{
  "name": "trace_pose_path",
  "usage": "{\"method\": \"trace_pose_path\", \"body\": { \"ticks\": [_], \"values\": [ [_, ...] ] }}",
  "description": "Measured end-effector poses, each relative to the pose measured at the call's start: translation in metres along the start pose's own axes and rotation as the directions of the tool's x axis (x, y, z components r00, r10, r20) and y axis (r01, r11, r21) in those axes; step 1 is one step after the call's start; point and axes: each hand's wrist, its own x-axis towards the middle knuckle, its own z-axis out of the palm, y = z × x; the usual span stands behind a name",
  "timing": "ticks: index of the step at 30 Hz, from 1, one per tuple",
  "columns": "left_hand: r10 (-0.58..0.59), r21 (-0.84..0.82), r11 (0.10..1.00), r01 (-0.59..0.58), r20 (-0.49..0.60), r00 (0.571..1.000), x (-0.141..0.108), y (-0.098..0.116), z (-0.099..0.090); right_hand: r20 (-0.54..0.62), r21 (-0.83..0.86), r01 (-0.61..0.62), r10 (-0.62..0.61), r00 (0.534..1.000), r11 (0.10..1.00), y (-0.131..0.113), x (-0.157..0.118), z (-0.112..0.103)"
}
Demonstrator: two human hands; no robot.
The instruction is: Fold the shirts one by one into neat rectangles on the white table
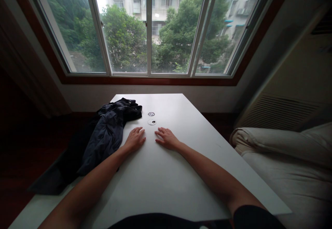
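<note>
Both of my hands rest on a white table (pixel 160 184) with nothing in them. My left hand (pixel 135 139) lies palm down, its fingers stretched out and a little apart. Close to it on the left is a crumpled dark garment (pixel 106 132), grey-blue and black, which hangs over the table's left edge. My right hand (pixel 166 138) is also flat, with fingers spread toward the middle. A bare strip of tabletop separates the two hands. Just beyond them a round cable-hole cover (pixel 149 122) with a dark opening is set into the table, and a second round fitting (pixel 151 114) sits behind it.
A pale sofa (pixel 287 167) stands along the right side of the table. Behind the table's far end is a wall with a wide window (pixel 149 77). A large vented unit (pixel 280 110) stands at the right, and a curtain (pixel 28 59) hangs at the left.
</note>
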Motion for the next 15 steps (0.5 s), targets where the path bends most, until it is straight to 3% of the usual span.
{"method": "trace_pose_path", "body": {
  "ticks": [15],
  "values": [
    [0.001,-0.018,1.0,0.0,0.06,0.998,0.0011,-0.0028,0.006,-0.013,-0.002,0.014,-0.014,1.0,1.0,0.0024,-0.0001,0.0022]
  ]
}}
